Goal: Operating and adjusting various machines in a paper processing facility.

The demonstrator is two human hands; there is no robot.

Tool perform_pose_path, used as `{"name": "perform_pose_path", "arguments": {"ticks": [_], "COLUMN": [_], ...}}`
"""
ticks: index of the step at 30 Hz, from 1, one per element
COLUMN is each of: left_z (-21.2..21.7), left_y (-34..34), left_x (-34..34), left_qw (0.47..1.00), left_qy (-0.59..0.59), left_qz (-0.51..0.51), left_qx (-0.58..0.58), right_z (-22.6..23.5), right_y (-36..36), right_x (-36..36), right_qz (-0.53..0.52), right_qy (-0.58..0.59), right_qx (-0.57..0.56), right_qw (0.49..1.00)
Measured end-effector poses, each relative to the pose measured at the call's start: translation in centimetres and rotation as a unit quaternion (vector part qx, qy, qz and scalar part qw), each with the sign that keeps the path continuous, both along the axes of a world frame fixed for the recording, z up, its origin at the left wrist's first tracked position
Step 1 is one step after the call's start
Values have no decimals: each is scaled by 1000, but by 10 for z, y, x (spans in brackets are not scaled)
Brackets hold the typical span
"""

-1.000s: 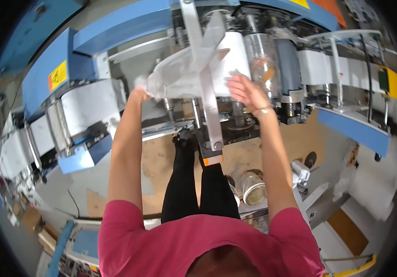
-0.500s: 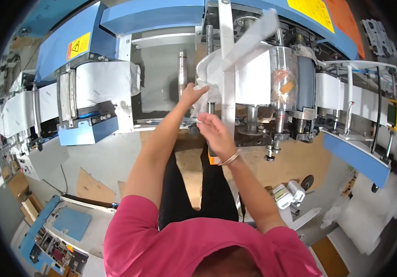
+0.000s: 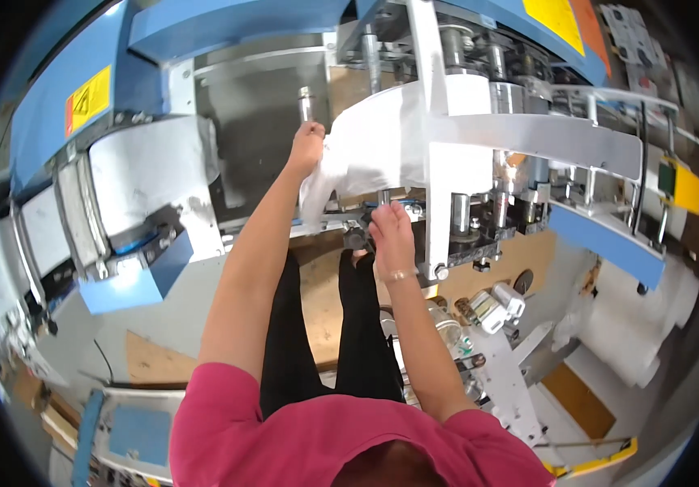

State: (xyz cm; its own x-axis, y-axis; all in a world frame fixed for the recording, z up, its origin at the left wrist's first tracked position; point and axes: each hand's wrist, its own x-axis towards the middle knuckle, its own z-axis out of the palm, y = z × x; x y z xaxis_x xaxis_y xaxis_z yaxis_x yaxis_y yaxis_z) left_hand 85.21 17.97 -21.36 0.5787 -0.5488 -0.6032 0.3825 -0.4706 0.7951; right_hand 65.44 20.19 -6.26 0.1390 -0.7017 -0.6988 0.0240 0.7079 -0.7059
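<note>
A white sheet of thin film or paper runs out from the rollers toward the left, its loose edge hanging crumpled. My left hand is closed at that left edge, fingers bunched on the sheet. A metal roller stands just beyond the hand, partly covered by it. My right hand is raised near the machine's front rail, below the sheet, its fingers stretched out and holding nothing visible. Close to its fingertips is a dark round knob.
A flat metal arm reaches rightward from an upright bar. Blue machine housings line the far side. More white web lies over rollers at left. Large white rolls rest on the floor at right.
My left hand has drawn the sheet's edge leftward, so more of it is spread out. The metal arm has swung over to the right. The view has shifted.
</note>
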Motion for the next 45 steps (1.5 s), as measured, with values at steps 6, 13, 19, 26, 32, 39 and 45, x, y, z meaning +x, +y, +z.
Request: {"name": "perform_pose_path", "arguments": {"ticks": [6,13,19,26,32,39,45], "left_z": [66,114,173,175,134,101,89], "left_y": [4,39,60,67,95,34,-12], "left_x": [31,78,92,93,118,77,44], "left_qw": [906,908,883,898,935,911,927], "left_qy": [-46,280,195,261,154,-218,-38], "left_qz": [-383,-298,-423,-351,-320,-325,-372], "left_qx": [-172,-93,-65,-53,5,-133,-12], "right_z": [-95,-87,-52,5,-10,-48,-38], "right_y": [-53,-66,-60,-48,-31,-16,19], "right_x": [36,42,55,57,82,85,78], "right_qz": [-141,-248,-193,-228,-219,-125,-39], "right_qy": [-111,-149,-138,-161,-138,-127,-279], "right_qx": [37,81,41,66,117,75,120], "right_qw": [983,954,970,958,959,981,952]}}
